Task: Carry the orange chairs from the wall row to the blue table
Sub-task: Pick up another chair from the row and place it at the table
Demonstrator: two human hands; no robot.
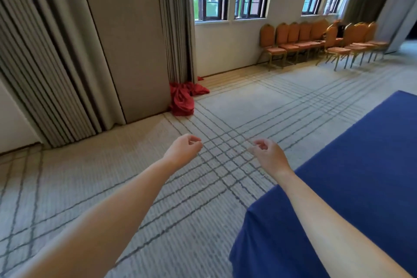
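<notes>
both grips, left hand [183,150] and right hand [267,153], loosely curled, empty.

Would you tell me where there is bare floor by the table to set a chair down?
Bare carpet runs along the blue table on its left edge, from both empty hands to the window wall. It is crowded at the orange chairs under the windows, and a red cloth fills the curtain corner.

Grey-lined carpet [214,119], orange chairs [316,40], red cloth [184,97], blue table [361,176]
</notes>
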